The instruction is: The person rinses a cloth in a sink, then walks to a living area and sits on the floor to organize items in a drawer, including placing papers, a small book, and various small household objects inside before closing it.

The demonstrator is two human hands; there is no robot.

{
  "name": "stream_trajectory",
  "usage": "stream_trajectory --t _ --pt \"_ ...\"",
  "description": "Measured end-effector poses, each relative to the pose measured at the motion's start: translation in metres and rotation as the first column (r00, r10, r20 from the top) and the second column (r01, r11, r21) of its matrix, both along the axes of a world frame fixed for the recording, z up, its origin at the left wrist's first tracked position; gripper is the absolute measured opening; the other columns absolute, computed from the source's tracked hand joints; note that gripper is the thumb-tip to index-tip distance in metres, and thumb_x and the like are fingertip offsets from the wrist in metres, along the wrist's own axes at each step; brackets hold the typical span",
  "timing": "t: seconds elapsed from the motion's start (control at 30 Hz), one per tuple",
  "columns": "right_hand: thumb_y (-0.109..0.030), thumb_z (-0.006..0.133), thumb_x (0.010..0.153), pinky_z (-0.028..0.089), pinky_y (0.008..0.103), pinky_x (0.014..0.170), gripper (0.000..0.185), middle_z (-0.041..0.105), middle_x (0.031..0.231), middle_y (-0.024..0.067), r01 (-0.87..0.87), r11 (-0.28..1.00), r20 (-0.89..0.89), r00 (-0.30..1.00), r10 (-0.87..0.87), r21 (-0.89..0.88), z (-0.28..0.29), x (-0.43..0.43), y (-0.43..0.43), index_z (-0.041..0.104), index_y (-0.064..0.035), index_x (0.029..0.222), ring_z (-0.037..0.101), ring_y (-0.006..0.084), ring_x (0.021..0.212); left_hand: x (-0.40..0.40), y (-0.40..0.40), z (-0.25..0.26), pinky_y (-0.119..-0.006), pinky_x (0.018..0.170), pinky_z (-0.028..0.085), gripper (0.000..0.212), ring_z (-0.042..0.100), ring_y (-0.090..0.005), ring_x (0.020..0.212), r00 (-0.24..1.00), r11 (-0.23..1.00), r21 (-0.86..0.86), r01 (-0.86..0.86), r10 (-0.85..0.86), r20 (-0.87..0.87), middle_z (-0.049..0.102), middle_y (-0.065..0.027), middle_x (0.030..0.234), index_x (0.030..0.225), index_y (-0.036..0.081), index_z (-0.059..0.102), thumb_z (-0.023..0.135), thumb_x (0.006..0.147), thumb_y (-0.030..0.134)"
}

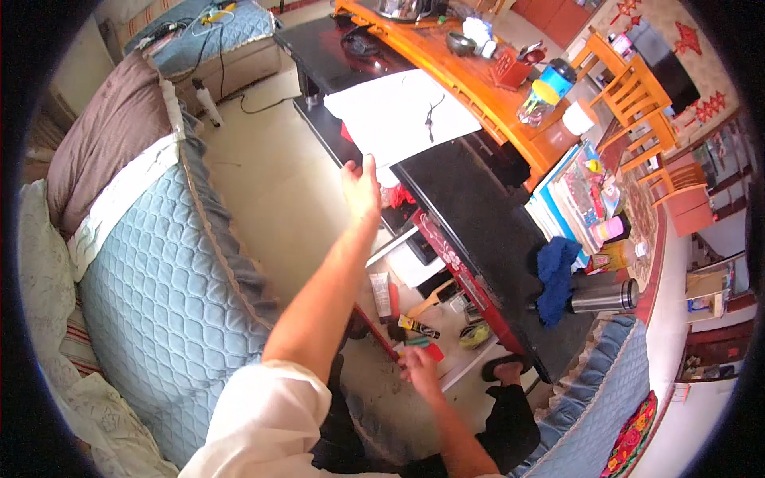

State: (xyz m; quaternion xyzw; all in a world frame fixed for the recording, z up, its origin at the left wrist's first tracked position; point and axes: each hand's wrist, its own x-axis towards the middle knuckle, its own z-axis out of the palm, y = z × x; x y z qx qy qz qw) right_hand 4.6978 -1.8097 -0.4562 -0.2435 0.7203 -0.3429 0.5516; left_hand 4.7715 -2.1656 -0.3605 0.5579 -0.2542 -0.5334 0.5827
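Note:
My left hand [361, 186] is held out at the near edge of a black coffee table, just below a white sheet [406, 116] with a small dark cable lying on it. Its fingers are partly bent, and whether it grips anything is unclear. Lower down, my right hand [418, 371] is at the front corner of a pulled-out drawer [376, 331], fingers curled beside a red item [431, 352]; its grip cannot be made out. Inside the drawer lie a white and red squeeze tube [382, 294], a wooden-handled tool [425, 303], a yellow and black package [418, 326] and a white box [415, 263].
Quilted blue sofas stand at left and right. On the black table [472, 197] are a stack of books [562, 197], a blue cloth [556, 275] and a steel tumbler [603, 296]. An orange wooden table [478, 89] holds jars and a bowl. A bottle [207, 103] stands on the floor.

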Motion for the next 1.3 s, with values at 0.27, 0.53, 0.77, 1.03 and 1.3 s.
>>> stream_trajectory --t 0.27,0.53,0.77,1.03,1.3 --pt "-0.025 0.045 0.093 0.042 0.0213 0.045 0.026 0.062 0.083 0.0063 -0.016 1.000 0.092 0.996 0.015 0.015 0.012 0.033 0.054 0.055 -0.0060 0.108 0.056 0.0099 0.054 0.018 -0.064 0.031 -0.028 0.039 0.046 0.006 0.054 -0.0198 0.045 0.694 0.829 0.046 0.557 -0.435 -0.573 0.057 -0.0125 0.059 0.076 0.000 0.055 0.055 0.078 0.006" --pt "-0.025 0.045 0.093 0.043 0.0215 0.048 0.028 0.062 0.084 0.0074 0.157 0.986 0.164 0.976 -0.145 -0.063 0.045 0.006 0.034 0.055 -0.0050 0.108 0.058 0.0108 0.058 -0.010 0.066 0.031 -0.026 0.043 0.045 0.011 0.054 -0.0183 0.049 0.556 0.634 0.079 0.769 -0.603 -0.572 0.055 -0.0080 0.059 0.083 0.001 0.056 0.048 0.080 0.007" --pt "-0.030 0.045 0.092 0.042 0.0213 0.047 0.031 0.060 0.081 0.0075 0.451 0.763 0.123 0.885 -0.449 -0.464 0.125 -0.027 -0.045 0.055 -0.0036 0.105 0.056 0.0120 0.056 -0.013 0.150 0.044 -0.030 0.055 0.047 0.026 0.057 -0.0204 0.062 0.647 0.604 0.232 0.762 -0.695 -0.313 0.058 -0.0114 0.085 0.100 0.002 0.055 0.056 0.080 0.018" --pt "-0.018 0.052 0.088 0.040 0.0216 0.045 0.019 0.059 0.081 0.0052 0.085 0.704 -0.354 0.818 -0.453 -0.705 0.151 -0.098 -0.147 0.055 -0.0036 0.101 0.052 0.0096 0.050 -0.001 0.133 0.030 -0.025 0.048 0.045 0.029 0.057 -0.0158 0.066 0.727 0.735 0.099 0.671 -0.624 -0.287 0.062 -0.0079 0.083 0.102 0.000 0.057 0.061 0.079 0.017" --pt "-0.030 0.053 0.082 0.045 0.0439 0.076 0.031 0.057 0.100 0.0169 -0.119 0.990 -0.965 0.258 -0.042 -0.075 0.156 -0.127 -0.218 0.053 -0.0062 0.103 0.057 0.0353 0.091 0.001 0.133 0.039 -0.025 0.043 0.046 0.024 0.059 -0.0172 0.063 0.718 0.726 0.105 0.679 -0.629 -0.298 0.062 -0.0116 0.081 0.097 -0.003 0.057 0.057 0.080 0.014"
